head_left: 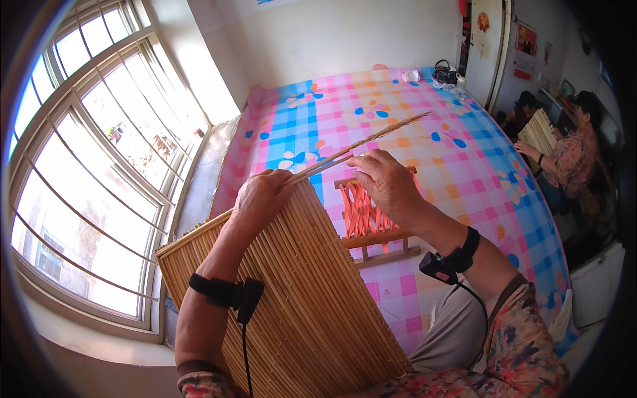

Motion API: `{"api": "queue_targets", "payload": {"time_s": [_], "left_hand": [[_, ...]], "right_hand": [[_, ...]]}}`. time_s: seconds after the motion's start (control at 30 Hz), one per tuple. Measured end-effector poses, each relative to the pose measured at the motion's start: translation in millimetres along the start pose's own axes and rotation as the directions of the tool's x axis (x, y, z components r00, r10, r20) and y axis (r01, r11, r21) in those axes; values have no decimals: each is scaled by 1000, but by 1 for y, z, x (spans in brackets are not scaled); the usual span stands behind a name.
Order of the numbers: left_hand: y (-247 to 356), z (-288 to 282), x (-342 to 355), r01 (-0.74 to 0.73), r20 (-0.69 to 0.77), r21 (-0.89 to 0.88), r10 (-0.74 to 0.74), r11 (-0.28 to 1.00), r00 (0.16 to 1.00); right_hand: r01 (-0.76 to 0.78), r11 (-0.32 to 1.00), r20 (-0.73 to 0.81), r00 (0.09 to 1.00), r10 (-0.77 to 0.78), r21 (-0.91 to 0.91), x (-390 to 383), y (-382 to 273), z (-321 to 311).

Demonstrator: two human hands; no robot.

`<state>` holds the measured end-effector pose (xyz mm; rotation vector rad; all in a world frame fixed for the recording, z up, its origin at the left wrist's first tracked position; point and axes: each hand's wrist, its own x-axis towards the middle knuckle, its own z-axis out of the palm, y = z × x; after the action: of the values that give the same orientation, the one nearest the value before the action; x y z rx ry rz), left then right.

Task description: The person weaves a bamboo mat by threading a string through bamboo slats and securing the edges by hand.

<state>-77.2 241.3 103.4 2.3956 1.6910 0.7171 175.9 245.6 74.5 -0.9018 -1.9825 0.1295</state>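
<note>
A large panel of straw-coloured stalks [285, 292], laid side by side, leans across my lap. My left hand [262, 199] is closed at its top corner, holding two thin stalks [312, 170] that lie along the edge and reach out to the upper right. One ends in a long, feathery seed head [397, 126]. My right hand [386, 188] is a little to the right, its fingers curled in a pinch at the end of the lower stalk. Behind it is a wooden frame [381, 239] laced with coral-pink ribbon [361, 205], partly hidden. Both wrists wear black straps with small devices and cables.
I am on a raised surface with a checked, flowered cover [458, 192]. A barred window [93, 192] is at left. A black bag [443, 71] lies at the back. At far right a co-worker [574, 159] holds a similar panel [536, 136]; another person [521, 109] is behind.
</note>
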Motion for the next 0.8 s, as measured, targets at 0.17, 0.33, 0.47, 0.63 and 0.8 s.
{"api": "queue_targets", "payload": {"time_s": [0.17, 0.33, 0.47, 0.63, 0.8], "left_hand": [[1, -3, -4, 35, -20, 28, -34, 999, 999], [2, -5, -6, 24, -25, 29, -24, 999, 999], [1, -4, -8, 25, -39, 29, -24, 999, 999], [-3, -5, -11, 32, -53, 17, -31, 999, 998], [-4, -5, -12, 17, -69, 22, -16, 1000, 998]], "right_hand": [[-78, 996, 24, 997, 77, 32, 0, 16, 12], [-182, 972, 75, 982, 172, 147, 2, 16, 16], [-91, 990, 18, 996, 90, 110, 0, 18, 19], [-99, 987, 9, 995, 99, 125, -3, 21, 23], [-65, 990, 7, 998, 65, 129, -5, 20, 26]]}}
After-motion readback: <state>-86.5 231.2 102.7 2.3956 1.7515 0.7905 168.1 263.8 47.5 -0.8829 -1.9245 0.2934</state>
